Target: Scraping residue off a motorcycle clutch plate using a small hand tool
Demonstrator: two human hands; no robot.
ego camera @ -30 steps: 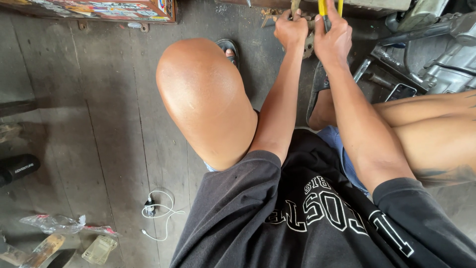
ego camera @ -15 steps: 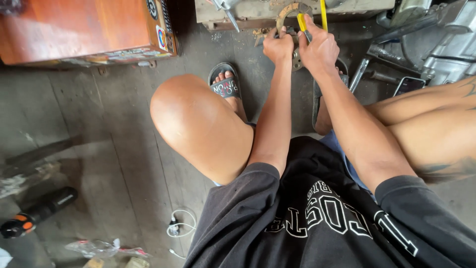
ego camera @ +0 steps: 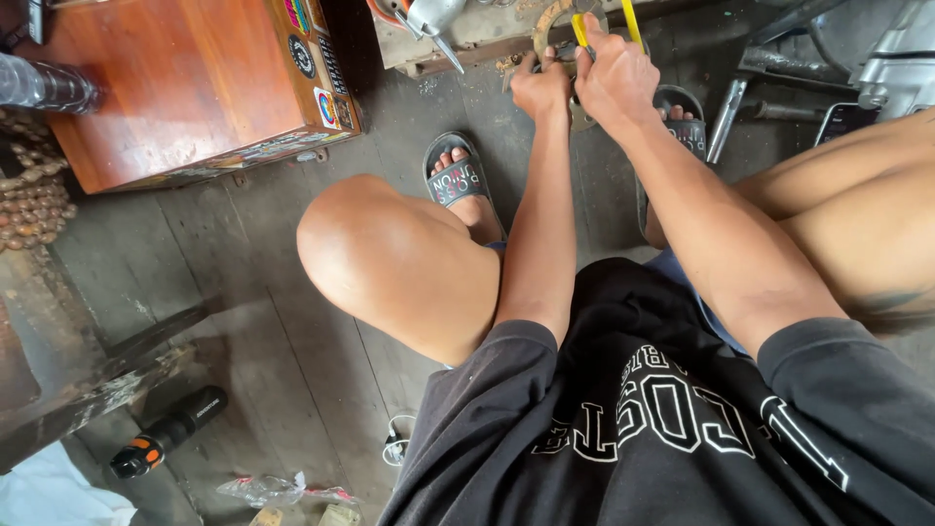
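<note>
I am seated low with both arms stretched forward between my knees. My right hand (ego camera: 616, 80) is closed around the yellow handles of a plier-like tool (ego camera: 604, 21) at the top of the view. Just to its left, my left hand (ego camera: 542, 90) pinches a rusty curved metal ring (ego camera: 551, 19) that lies against a worn wooden block (ego camera: 467, 41). The tool's jaws are hidden behind my fingers. My feet in dark slide sandals (ego camera: 456, 181) rest on the grey plank floor.
A reddish wooden box (ego camera: 175, 88) with stickers stands at the upper left, a plastic bottle (ego camera: 44, 88) on it. Metal engine parts (ego camera: 877, 68) and a rod (ego camera: 726, 119) lie at the upper right. A black torch-like tool (ego camera: 168, 431), a white cable (ego camera: 397, 443) and plastic wrappers lie lower left.
The view has tilted down and left, bringing the wooden box and more floor into sight. Both hands stay together on the ring and the yellow-handled tool.
</note>
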